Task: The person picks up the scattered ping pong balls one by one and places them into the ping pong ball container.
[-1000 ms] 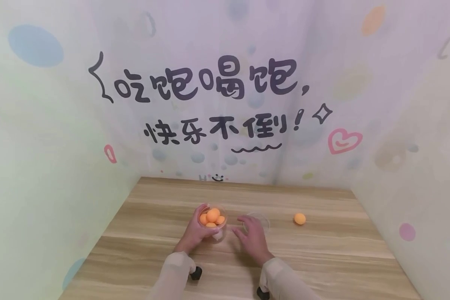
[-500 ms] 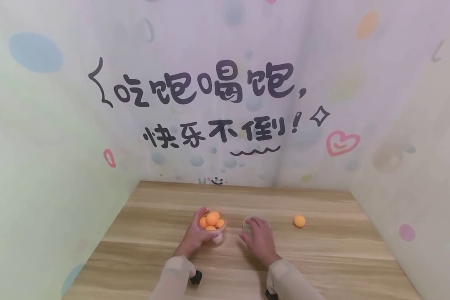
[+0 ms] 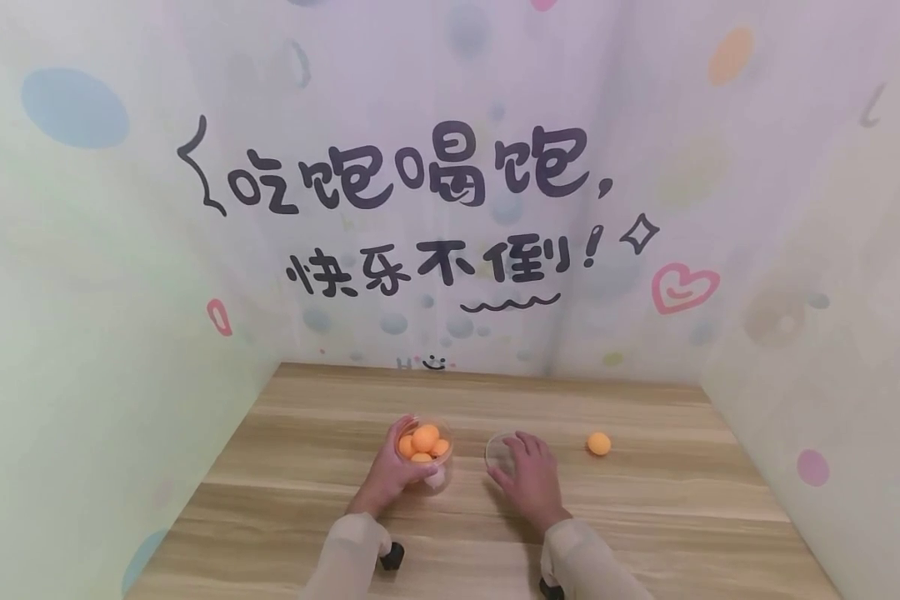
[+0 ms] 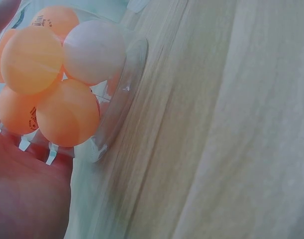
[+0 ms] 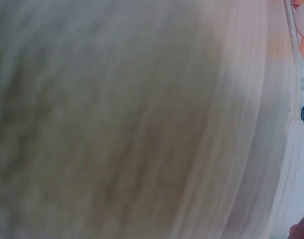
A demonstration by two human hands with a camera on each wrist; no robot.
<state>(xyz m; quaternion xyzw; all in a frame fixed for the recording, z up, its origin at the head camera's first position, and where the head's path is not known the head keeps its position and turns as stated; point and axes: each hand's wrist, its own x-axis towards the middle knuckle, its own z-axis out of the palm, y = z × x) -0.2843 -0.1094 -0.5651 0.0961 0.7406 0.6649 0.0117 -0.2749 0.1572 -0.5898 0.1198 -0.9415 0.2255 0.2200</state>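
My left hand (image 3: 387, 475) grips a clear plastic tub (image 3: 447, 471) that stands on the table, thumb and fingers around its side. Orange table tennis balls (image 3: 425, 437) fill it to the rim. Lower in the tub sits a white ball (image 4: 94, 52), plain in the left wrist view. To the right, a round clear lid (image 3: 487, 452) lies flat on the table. Over its right part is my right hand (image 3: 534, 479), fingers loosely bent; whether they touch the lid I cannot tell. Only bits of fingertips (image 5: 302, 229) show in the right wrist view.
One loose orange ball (image 3: 598, 443) lies on the wooden table (image 3: 667, 500), right of my right hand. Printed curtain-like walls (image 3: 450, 333) enclose the table at the back and both sides.
My right hand has moved rightward, from the lid's left side to its right part. The left hand and the tub have stayed in place. The view has tipped up slightly.
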